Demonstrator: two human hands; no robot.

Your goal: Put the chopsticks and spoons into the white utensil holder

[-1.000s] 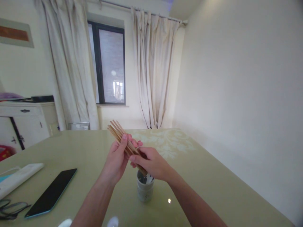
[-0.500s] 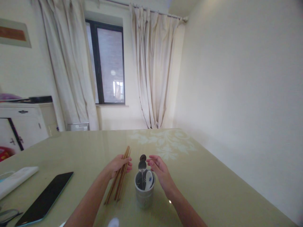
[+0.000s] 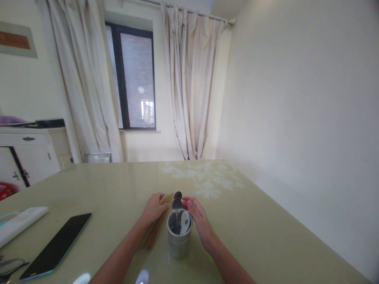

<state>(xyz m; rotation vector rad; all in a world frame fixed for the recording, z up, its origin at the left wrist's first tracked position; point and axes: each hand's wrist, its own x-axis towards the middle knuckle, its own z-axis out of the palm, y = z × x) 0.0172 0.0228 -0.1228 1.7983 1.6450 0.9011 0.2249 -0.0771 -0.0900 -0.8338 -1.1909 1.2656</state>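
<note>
A bundle of wooden chopsticks slants low along the table, slightly blurred. My left hand is closed over its upper part, thumb on the right side. Just right of the bundle stands a grey cylindrical cup. Metal spoons and a white spoon with a blue mark stick up out of it. On the cup's far right side is my right hand, fingers apart and reaching beside the metal spoons' heads. Whether its fingertips touch them I cannot tell.
A dark tablet or phone lies on the table at left. Beside it are a white object and eyeglasses at the edge. A wall borders the table's right side.
My left hand and the chopsticks have moved right, closer to the cup, and the chopsticks lie lower. My right hand has shifted slightly left and remains beside the spoons.
</note>
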